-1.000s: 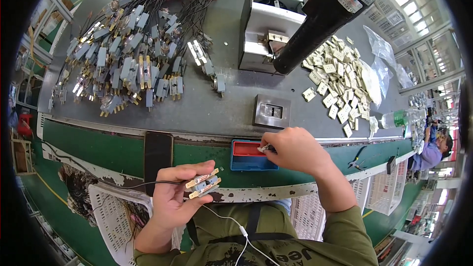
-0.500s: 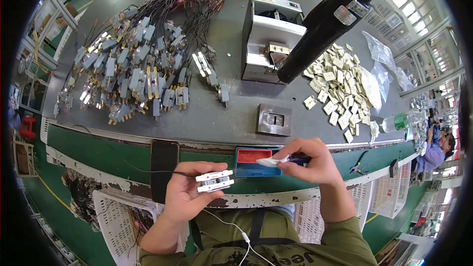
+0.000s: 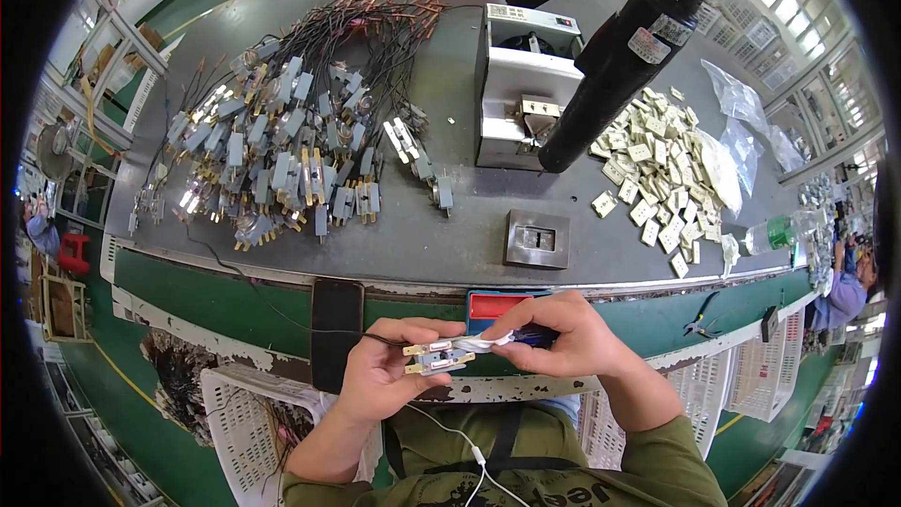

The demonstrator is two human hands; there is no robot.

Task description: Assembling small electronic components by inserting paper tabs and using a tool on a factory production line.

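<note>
My left hand (image 3: 371, 383) grips a small grey block (image 3: 439, 358) with brass contacts and white strips, level with the table's front edge; a thin black wire runs off to its left. From the right, my right hand (image 3: 574, 338) pinches a brush-like tool (image 3: 483, 344) with a white end and a dark blue part. Its white end touches or overlaps the upper side of the block; which of these I cannot tell. Behind my hands lies a blue box with a red inside (image 3: 495, 304), partly hidden. A metal block with a slot (image 3: 537, 239) sits on the table just beyond.
A heap of similar wired grey blocks (image 3: 272, 145) covers the table's left. At centre stands a metal machine (image 3: 507, 122), a black tube (image 3: 605, 84) leaning before it. Pale flat pieces (image 3: 662, 169) pile up at right. A phone (image 3: 338, 319) and pliers (image 3: 701, 314) lie along the front.
My right hand has brought the white end of its tool left and down onto the block. The block's brass contacts now show more on its left side. The whole view has shifted slightly.
</note>
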